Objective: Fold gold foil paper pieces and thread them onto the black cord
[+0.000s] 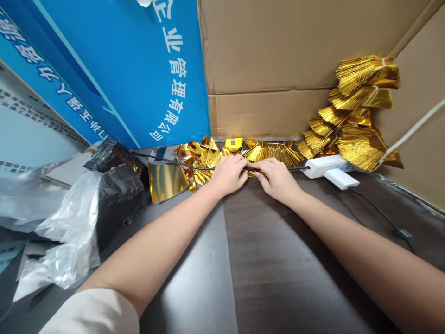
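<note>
My left hand [229, 175] and my right hand [277, 180] meet near the back of the dark table, fingers curled and thumbs tucked in. Between them shows a narrow bit of gold foil paper [253, 173], mostly hidden by the fingers. A black cable [194, 166] passes at the fingertips; whether the fingers also grip it is unclear. Just behind my hands lies a pleated gold foil fan [273, 153]. To the left is a heap of folded gold foil pieces [205, 157], with a flat gold sheet [167, 182] beside it.
A yellow tape measure [233, 144] sits against the cardboard wall [264, 116]. Tied gold foil fans [361, 99] are stacked at right, by a white power strip [327, 164] with a plugged-in white adapter [341, 178]. Crumpled plastic bags [76, 208] and a blue printed board [146, 69] stand left.
</note>
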The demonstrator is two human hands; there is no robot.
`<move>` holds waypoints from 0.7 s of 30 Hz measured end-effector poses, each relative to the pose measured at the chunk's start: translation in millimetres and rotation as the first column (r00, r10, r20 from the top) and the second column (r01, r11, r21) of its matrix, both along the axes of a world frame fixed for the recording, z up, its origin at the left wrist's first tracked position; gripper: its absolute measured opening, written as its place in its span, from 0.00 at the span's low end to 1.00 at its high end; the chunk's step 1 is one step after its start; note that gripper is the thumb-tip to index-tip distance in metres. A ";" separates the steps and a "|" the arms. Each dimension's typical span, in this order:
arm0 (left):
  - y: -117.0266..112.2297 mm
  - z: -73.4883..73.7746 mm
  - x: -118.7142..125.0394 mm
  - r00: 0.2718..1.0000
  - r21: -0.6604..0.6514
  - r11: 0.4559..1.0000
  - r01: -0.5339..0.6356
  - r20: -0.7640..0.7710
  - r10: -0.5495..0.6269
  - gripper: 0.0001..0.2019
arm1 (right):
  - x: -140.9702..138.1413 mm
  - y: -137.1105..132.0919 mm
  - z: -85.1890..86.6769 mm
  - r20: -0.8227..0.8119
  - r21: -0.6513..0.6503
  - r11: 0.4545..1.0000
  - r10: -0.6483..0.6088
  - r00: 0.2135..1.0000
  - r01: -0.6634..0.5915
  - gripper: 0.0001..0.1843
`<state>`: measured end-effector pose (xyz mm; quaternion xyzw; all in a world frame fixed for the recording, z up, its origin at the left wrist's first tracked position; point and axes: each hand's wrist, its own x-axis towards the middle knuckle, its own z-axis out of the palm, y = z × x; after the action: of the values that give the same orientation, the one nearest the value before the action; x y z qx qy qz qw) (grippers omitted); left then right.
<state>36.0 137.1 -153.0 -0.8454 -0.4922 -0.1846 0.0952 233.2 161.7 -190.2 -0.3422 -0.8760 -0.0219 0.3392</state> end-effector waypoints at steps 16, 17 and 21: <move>-2.1 -0.8 0.5 0.998 0.011 0.999 -0.043 -0.047 0.043 0.11 | 1.7 0.4 -0.3 -0.029 -0.061 0.998 0.013 0.999 -0.015 0.17; -2.2 -0.4 0.7 0.998 0.012 0.999 -0.042 -0.053 0.042 0.11 | 2.1 1.1 -0.7 -0.037 -0.069 0.998 0.012 0.999 -0.015 0.17; -2.4 2.0 2.3 0.996 0.015 0.999 -0.039 -0.077 0.040 0.11 | 2.9 2.9 -1.9 -0.065 -0.093 0.995 0.017 0.998 -0.023 0.18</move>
<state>38.3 134.8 -151.1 -0.8414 -0.5032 -0.1532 0.1237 236.1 164.6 -192.1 -0.3493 -0.8683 0.0334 0.3508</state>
